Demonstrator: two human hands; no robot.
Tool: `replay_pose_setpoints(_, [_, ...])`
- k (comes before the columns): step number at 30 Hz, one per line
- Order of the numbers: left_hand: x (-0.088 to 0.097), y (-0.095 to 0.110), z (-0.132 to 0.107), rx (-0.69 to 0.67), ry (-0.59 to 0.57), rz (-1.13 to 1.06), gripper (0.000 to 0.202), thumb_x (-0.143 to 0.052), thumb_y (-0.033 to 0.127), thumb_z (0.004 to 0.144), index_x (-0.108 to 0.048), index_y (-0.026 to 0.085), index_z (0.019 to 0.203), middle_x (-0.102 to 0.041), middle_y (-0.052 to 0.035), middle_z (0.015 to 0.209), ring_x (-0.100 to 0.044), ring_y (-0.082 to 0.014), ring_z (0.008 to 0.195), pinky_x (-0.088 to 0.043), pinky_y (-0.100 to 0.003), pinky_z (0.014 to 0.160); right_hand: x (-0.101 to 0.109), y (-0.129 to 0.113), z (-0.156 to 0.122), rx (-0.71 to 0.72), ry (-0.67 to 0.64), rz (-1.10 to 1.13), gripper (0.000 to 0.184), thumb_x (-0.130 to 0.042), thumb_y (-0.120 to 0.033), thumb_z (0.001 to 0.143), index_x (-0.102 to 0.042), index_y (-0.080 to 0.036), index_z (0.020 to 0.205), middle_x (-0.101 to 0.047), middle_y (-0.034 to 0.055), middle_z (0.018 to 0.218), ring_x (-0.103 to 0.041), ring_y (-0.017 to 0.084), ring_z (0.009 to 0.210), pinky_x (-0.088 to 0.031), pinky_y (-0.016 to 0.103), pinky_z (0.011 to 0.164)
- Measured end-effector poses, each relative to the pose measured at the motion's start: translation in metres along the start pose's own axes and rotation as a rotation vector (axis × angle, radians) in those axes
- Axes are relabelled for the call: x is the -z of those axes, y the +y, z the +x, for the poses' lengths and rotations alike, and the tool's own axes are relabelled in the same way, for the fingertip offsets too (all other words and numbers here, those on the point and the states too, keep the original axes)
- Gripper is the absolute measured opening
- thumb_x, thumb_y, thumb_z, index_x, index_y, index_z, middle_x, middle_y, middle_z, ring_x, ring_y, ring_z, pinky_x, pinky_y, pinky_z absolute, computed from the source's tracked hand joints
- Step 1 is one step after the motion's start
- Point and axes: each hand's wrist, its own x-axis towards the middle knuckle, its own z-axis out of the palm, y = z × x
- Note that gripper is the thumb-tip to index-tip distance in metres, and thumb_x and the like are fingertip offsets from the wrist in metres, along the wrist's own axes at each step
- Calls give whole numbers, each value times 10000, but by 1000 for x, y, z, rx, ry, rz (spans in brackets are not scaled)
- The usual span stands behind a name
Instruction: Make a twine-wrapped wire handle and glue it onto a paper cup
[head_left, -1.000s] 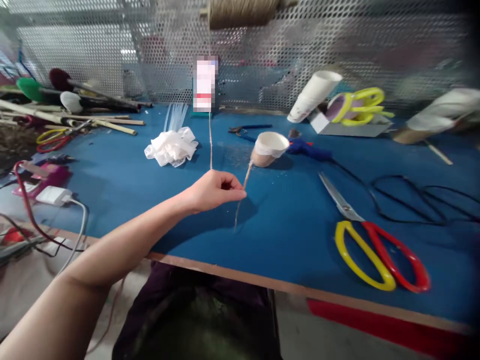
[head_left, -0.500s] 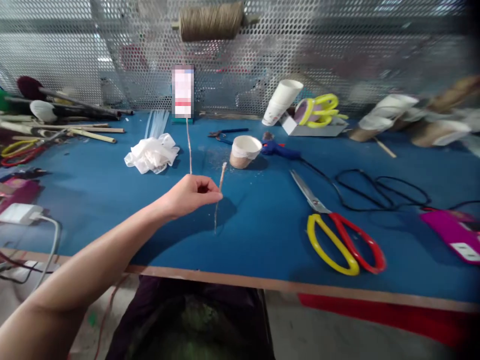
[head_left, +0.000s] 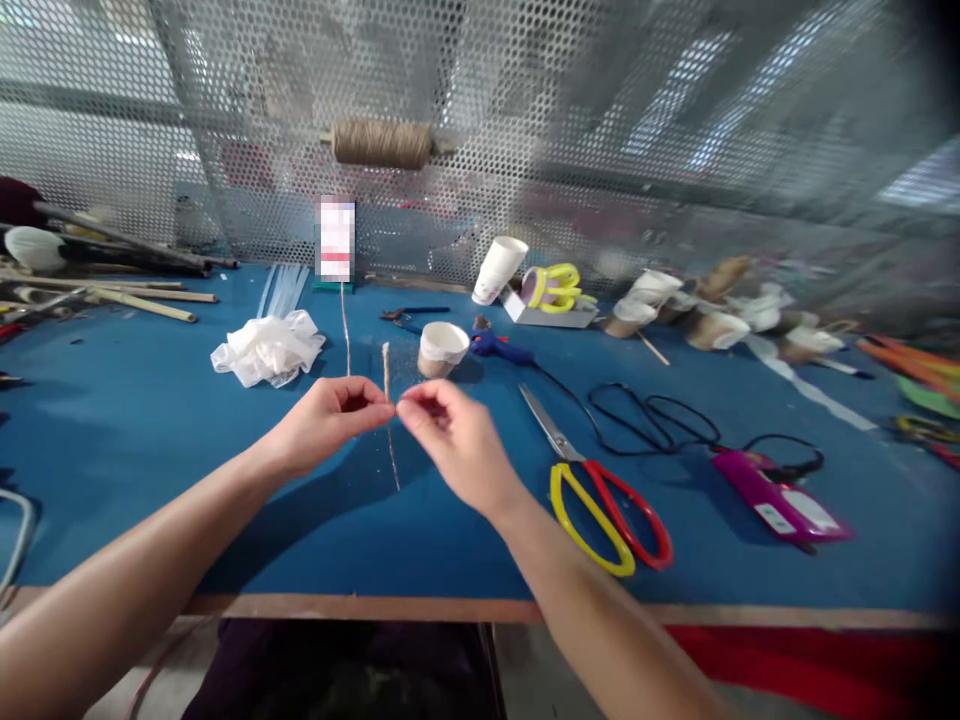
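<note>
My left hand (head_left: pixel 330 425) pinches a thin, twine-wrapped stick (head_left: pixel 386 370) between thumb and forefinger. The stick stands upright above the table, with a pale tip at the top and a thin tail hanging below the fingers. A strand of twine (head_left: pixel 346 335) comes down behind that hand from the direction of the twine spool (head_left: pixel 381 145). Close beside the stick, my right hand (head_left: pixel 457 435) is closed in a pinch, its fingertips almost meeting the left ones. What lies between them is too small to make out. Just behind the hands sits a paper cup (head_left: pixel 442 352) wrapped in brown.
Large scissors (head_left: pixel 574 470) with red and yellow handles lie right of my hands. Beyond them are a blue glue gun (head_left: pixel 502 348), its black cord and a magenta power strip (head_left: pixel 776 500). Crumpled white cloth (head_left: pixel 268 347), pliers (head_left: pixel 412 316) and stacked cups (head_left: pixel 500 270) stand farther back.
My right hand has come into view and joined the left at the stick. The left still holds the stick. The view has tilted up and turned right.
</note>
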Motion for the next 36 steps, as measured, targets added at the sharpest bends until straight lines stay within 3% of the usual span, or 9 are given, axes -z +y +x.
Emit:
replay_pose_setpoints(3, [0,-2,0,-9,-21,-169,175,-622,291,718,-548,141,669,-547,27,612,-487,-75,547,-383,-216,544,-3,1,4,-91,-186,205,267,-535,-408,803,-550,-142,793,-583,17,691,-537,100,605,-447,233,544])
replay_pose_setpoints(5, [0,-3,0,9,-52,-266,177,-628,287,719,-540,139,681,-552,21,613,-507,-83,542,-407,-233,552,-4,3,6,-162,-363,404,254,-545,-397,796,-562,-144,799,-582,10,687,-533,87,562,-423,206,470])
replay_pose_setpoints(7, [0,-3,1,21,-72,-311,183,-645,283,707,-544,132,687,-552,17,610,-511,-86,537,-416,-242,553,-3,4,7,-212,-431,529,228,-597,-369,760,-575,-147,806,-564,-8,661,-527,78,529,-417,192,429])
replay_pose_setpoints(10, [0,-4,2,24,-59,-300,196,-657,292,691,-550,128,675,-553,16,597,-514,-89,543,-412,-240,556,-1,6,9,-240,-407,533,219,-642,-354,721,-580,-148,761,-538,-31,597,-507,67,483,-409,183,403])
replay_pose_setpoints(17, [-2,-7,4,37,46,-62,173,-649,273,680,-558,133,631,-565,25,587,-514,-90,561,-374,-223,558,0,8,9,-169,-230,211,263,-658,-379,694,-559,-146,624,-544,-29,576,-457,49,460,-400,194,455])
replay_pose_setpoints(22, [0,-5,3,34,-116,-300,174,-654,273,690,-548,139,657,-583,13,604,-559,-108,577,-409,-252,598,6,4,11,-289,-477,555,217,-620,-358,743,-573,-148,770,-563,-20,615,-516,69,504,-422,190,436])
replay_pose_setpoints(25, [4,-2,3,33,-117,-391,191,-693,273,655,-559,138,651,-578,11,612,-546,-98,569,-405,-241,578,6,1,13,-294,-488,675,200,-635,-333,733,-551,-155,767,-540,-39,585,-508,63,481,-420,181,416])
replay_pose_setpoints(33, [4,-6,6,4,100,-93,143,-662,263,667,-595,138,648,-577,19,628,-492,-78,583,-375,-217,572,-3,-1,15,-135,-184,177,181,-613,-301,743,-520,-155,692,-516,-40,599,-485,56,460,-442,204,459])
replay_pose_setpoints(36, [2,-6,4,26,44,-47,153,-637,270,688,-582,133,651,-546,31,603,-453,-66,562,-343,-205,539,4,1,18,-120,-215,180,200,-619,-337,738,-540,-153,736,-527,-23,645,-505,71,524,-449,209,492])
